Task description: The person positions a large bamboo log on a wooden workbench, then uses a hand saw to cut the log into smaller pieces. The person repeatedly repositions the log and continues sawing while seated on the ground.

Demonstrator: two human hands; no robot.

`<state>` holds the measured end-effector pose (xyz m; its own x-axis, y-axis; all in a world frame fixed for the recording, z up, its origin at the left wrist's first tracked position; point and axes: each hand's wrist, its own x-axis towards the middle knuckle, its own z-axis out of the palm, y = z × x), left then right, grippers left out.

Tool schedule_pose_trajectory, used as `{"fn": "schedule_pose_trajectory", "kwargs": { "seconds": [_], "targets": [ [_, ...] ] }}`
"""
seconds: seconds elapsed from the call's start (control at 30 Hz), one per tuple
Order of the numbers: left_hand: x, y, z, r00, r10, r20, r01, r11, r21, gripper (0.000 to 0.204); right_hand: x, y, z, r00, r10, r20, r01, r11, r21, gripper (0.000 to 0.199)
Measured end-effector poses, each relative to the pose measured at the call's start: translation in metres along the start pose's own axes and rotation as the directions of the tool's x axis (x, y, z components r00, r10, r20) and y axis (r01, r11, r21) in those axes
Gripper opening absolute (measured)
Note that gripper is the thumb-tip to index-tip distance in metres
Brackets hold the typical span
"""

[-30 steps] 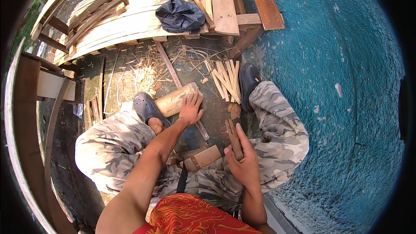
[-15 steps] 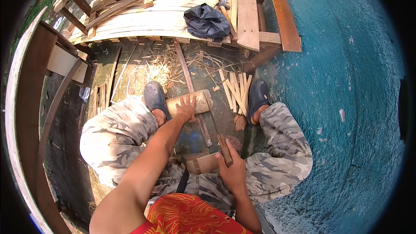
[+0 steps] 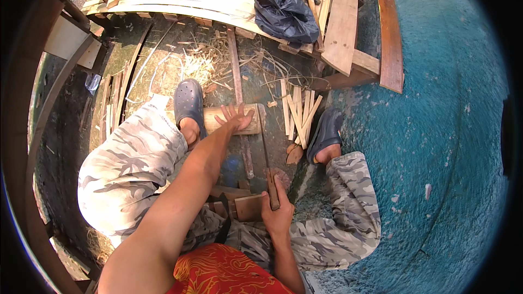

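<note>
My left hand [image 3: 236, 120] lies flat with fingers spread on top of a pale, rounded length of bamboo [image 3: 213, 123]. Closed round the wooden handle of a saw [image 3: 273, 189] is my right hand [image 3: 279, 213]. The saw's thin dark blade runs forward from the handle and lies across the bamboo near its right end. Whether its teeth are in a cut is too small to tell. My left foot, in a dark clog [image 3: 188, 98], is over the bamboo's left part. Beneath the bamboo passes a narrow wooden strip [image 3: 235, 68].
Split sticks [image 3: 299, 111] lie beside my right clog [image 3: 327, 130]. Shavings [image 3: 199, 69] litter the floor ahead. A slatted bench [image 3: 190, 0] at the back bears a black plastic bag [image 3: 286, 15] and a hammer [image 3: 313, 0]. A blue wall [image 3: 436, 130] stands on the right.
The view has shifted, moving the bench rightward and up in the picture. My right hand still grips the saw, and my left hand stays on the bamboo.
</note>
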<state>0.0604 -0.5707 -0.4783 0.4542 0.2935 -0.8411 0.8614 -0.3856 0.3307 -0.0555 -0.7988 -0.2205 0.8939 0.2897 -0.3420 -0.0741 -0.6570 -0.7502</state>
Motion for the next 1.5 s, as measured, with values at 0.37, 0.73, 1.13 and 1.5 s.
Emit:
{"fn": "schedule_pose_trajectory", "kwargs": {
  "seconds": [0.37, 0.73, 1.13, 1.5],
  "targets": [
    [0.018, 0.028, -0.007, 0.985, -0.129, -0.117, 0.138, 0.988, 0.07, 0.081, 0.005, 0.004, 0.008, 0.998, -0.029, 0.061, 0.028, 1.0, 0.012, 0.056],
    [0.043, 0.024, -0.005, 0.976, -0.117, -0.183, 0.137, 0.986, 0.097, 0.08, 0.053, -0.016, 0.015, 0.991, 0.079, 0.106, -0.086, 0.995, 0.057, 0.057],
    [0.018, 0.021, -0.006, 0.914, 0.099, -0.394, 0.027, 0.953, 0.301, 0.076, 0.074, -0.009, 0.036, 0.981, 0.123, 0.152, -0.119, 0.992, -0.038, 0.066],
    [0.016, 0.002, 0.015, 0.749, 0.332, -0.574, -0.171, 0.933, 0.317, 0.065, 0.044, 0.006, 0.023, 0.996, 0.035, 0.081, -0.043, 0.994, 0.098, 0.062]
  ]
}}
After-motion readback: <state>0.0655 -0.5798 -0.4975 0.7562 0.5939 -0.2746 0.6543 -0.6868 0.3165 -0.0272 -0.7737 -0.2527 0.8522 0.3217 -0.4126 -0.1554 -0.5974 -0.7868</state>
